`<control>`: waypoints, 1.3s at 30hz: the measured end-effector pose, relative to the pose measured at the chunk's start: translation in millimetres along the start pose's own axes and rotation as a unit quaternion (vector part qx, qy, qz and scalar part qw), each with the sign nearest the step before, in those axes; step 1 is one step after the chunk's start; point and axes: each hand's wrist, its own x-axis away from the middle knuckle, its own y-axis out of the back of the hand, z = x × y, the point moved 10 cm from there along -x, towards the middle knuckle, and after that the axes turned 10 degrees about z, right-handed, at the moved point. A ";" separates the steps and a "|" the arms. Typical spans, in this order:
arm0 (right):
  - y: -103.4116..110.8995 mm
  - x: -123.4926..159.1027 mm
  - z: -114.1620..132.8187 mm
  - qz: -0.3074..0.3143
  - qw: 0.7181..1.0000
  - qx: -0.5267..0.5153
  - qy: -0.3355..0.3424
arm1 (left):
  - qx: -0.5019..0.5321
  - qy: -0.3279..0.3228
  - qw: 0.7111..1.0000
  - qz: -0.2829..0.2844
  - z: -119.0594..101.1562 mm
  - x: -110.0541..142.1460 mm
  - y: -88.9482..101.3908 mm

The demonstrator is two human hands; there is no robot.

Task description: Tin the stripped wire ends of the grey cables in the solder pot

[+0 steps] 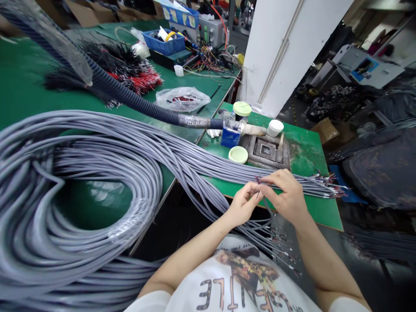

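My left hand (246, 200) and my right hand (285, 193) meet in front of my chest, fingers pinched together. Between them is the stripped end of one grey cable (267, 207), its thin coloured wires (258, 178) poking out above the fingertips. Thumbs and fingers of both hands close on these wires; the exact grip is partly hidden. Just behind my hands runs a bundle of grey cables (214, 162), with fanned-out wire ends (328, 184) at the right. More loose cable ends (286, 251) hang below my hands.
A big coil of grey cable (143, 212) covers the left table. A solder pot (266, 149) sits on the green board (305, 151), near a white jar (274, 128) and a pale lid (238, 154). An extraction hose (130, 95) crosses overhead to a blue box (230, 136).
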 end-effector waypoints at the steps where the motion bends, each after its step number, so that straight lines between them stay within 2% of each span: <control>1: 0.2 -4.4 7.5 0.007 0.999 0.035 0.018 | -0.003 0.000 1.000 -0.001 1.9 1.0 -0.8; 3: 0.5 -9.8 18.0 0.009 0.996 0.075 0.037 | -0.007 0.005 1.000 0.002 6.1 2.8 -2.0; 6: 0.9 -9.9 21.6 0.004 0.998 0.037 0.045 | 0.000 0.016 1.000 0.003 7.9 4.8 -0.4; 11: -0.8 0.2 2.3 -0.018 0.996 -0.084 0.006 | 0.062 0.031 0.997 -0.025 6.1 6.4 9.9; 17: -3.6 4.5 -11.1 -0.026 0.993 -0.118 0.012 | 0.162 0.048 0.984 -0.050 14.8 7.9 15.8; 21: 0.3 10.1 -11.3 -0.021 0.994 -0.072 0.082 | 0.232 0.070 0.967 -0.075 13.4 7.6 22.0; 26: -29.2 25.5 3.6 0.067 0.975 0.018 0.213 | 0.310 0.079 0.944 -0.080 8.3 3.8 25.8; 31: -41.1 30.8 14.6 0.043 0.963 0.057 0.259 | 0.339 0.090 0.935 -0.054 7.2 -0.2 18.8; 33: -38.7 25.7 18.2 0.034 0.962 0.044 0.266 | 0.310 0.089 0.945 -0.058 6.2 0.2 21.2; 35: -27.2 12.8 14.2 0.004 0.971 0.009 0.240 | 0.230 0.071 0.966 -0.091 1.7 3.9 33.7; 37: -9.9 -6.8 -1.8 -0.050 0.984 -0.026 0.170 | 0.090 0.034 0.986 -0.133 -10.5 11.1 50.9; 39: 2.0 -28.7 -24.5 -0.087 0.991 -0.046 0.089 | -0.093 -0.020 0.981 -0.168 -30.6 20.6 64.7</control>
